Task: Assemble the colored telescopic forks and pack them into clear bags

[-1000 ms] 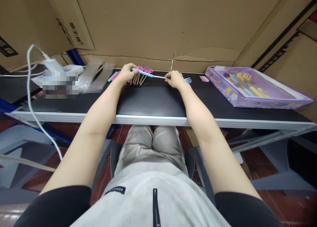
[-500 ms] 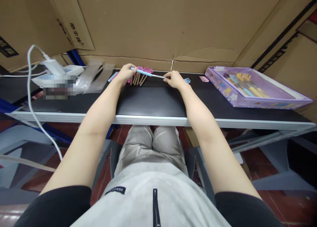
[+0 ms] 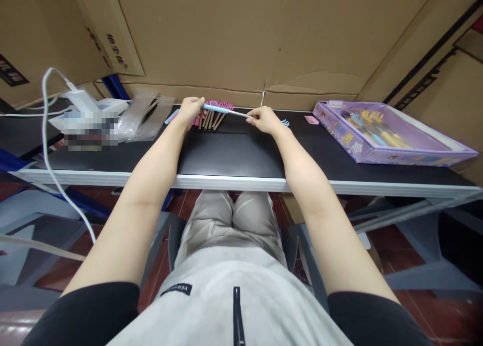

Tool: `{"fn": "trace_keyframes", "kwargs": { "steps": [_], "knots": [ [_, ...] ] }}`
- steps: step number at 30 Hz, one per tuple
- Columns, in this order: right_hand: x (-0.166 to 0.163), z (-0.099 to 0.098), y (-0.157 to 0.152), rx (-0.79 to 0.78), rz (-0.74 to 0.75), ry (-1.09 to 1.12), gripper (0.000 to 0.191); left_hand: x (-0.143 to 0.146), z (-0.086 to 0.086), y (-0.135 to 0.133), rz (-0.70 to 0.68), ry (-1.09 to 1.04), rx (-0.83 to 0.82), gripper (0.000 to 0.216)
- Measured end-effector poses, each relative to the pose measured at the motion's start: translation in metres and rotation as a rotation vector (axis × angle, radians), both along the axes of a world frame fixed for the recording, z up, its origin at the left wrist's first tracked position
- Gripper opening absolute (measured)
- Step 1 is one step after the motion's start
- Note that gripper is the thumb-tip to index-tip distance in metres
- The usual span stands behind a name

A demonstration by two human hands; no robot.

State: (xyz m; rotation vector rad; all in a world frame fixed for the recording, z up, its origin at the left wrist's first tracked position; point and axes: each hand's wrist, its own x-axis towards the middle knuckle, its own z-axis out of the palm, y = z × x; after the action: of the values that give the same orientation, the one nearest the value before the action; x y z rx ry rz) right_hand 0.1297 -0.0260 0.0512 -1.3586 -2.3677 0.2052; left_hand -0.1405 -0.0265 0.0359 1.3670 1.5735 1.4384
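Observation:
A telescopic back scratcher [image 3: 216, 108] with a light blue handle and a thin metal rod is held slantwise between my hands above the dark table. My left hand [image 3: 191, 111] is closed around the handle's left end. My right hand [image 3: 263, 119] pinches the metal rod at the other side. Blue claw tines [image 3: 285, 123] show past my right wrist; whether they belong to the held rod I cannot tell. Just behind and below the handle lie several back scratchers with pink claws [image 3: 225, 106] and brown handles [image 3: 210, 121], partly covered by my left hand.
At the right, a purple display box [image 3: 407, 158] holds yellow and blue back scratchers. A small pink card [image 3: 311, 120] lies left of it. Clear plastic bags [image 3: 145, 120], a white device [image 3: 112, 106] and a white cable [image 3: 45, 129] occupy the left. Cardboard [image 3: 234, 39] stands behind the table.
The back scratcher has shifted slightly left, and my right fingers have moved a little left with the rod. Both hands keep their grip.

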Motion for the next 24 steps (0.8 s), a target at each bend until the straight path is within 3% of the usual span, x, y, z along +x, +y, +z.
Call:
{"fn": "trace_keyframes", "kwargs": {
  "steps": [10,24],
  "knots": [
    [-0.0026,0.0008,-0.0027,-0.01,0.037,-0.016,0.029,-0.0075,-0.0071,0.0039,-0.036,-0.032,-0.042,0.008],
    [-0.0036,0.0001,-0.0017,-0.011,0.067,-0.018,0.031,-0.0084,-0.008,0.0038,-0.06,0.006,-0.04,0.021]
  ]
}}
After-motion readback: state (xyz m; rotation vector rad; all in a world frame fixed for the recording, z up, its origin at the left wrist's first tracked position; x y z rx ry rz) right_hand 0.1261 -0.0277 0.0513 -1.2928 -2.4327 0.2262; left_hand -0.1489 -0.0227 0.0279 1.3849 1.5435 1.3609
